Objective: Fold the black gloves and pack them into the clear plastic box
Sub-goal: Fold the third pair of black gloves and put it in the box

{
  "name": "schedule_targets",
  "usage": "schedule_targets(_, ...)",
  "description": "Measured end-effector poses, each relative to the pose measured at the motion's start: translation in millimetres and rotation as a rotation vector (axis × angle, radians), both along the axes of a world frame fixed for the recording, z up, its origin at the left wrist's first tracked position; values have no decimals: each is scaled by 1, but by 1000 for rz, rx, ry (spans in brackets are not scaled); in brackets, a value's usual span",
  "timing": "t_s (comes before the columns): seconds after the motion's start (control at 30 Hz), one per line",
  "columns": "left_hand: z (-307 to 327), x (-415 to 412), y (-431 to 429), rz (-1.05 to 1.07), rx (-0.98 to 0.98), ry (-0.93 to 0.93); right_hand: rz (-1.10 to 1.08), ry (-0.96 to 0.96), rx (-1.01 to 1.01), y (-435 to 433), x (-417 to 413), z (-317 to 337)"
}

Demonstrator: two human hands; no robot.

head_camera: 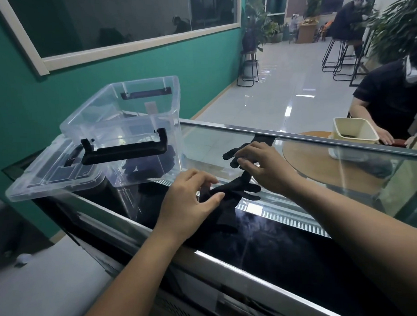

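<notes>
left hand (192, 201): palm down on the near glove (228, 195), thumb and curled fingers pressed on its cuff end, not clearly pinching
right hand (263, 167): lies over the spot where the two gloves meet, fingers bent and pointing left, fingertips touching the black fabric; whether it grips or only presses I cannot tell
near glove: flat on the glass counter (302, 261), its fingers pointing right, cuff toward the left hand
far glove (236, 154): farther back, partly under the right hand, its fingers pointing left, cuff running up to the counter's far metal edge
clear plastic box (129, 127): left of both hands on the counter, open, black handle on its near side; dark fabric shows through the wall at the bottom
lid (50, 174): clear, flat, just left of the box and partly beneath it
</notes>
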State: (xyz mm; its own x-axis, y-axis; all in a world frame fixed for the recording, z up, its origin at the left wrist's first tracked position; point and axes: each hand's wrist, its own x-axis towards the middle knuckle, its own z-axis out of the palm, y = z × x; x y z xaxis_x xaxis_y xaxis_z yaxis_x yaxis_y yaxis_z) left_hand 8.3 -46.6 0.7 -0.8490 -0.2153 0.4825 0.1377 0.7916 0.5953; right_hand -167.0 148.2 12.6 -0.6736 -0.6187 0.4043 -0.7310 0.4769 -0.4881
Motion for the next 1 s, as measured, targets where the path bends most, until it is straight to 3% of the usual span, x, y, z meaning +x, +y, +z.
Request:
schedule_targets(0.1,-4,-7,-3,46,-1,-103,164,-112,-71,1,15,19)
schedule_targets(0.2,-5,-10,-4,81,32,-120,301,-221,131,-1,28,34)
schedule_targets(0.3,-5,-11,-5,97,70,-140,315,-167,276,-5,31,28)
schedule_targets(0.47,-1,-9,-2,91,99,-166,250,-50,234,-5,24,28)
schedule_targets(0.77,-4,-9,-1,-13,-39,-74,-38,170,-69,-11,5,3)
schedule_targets(1.0,-5,-10,0,-123,-148,-90,57,128,-68,-8,7,6)
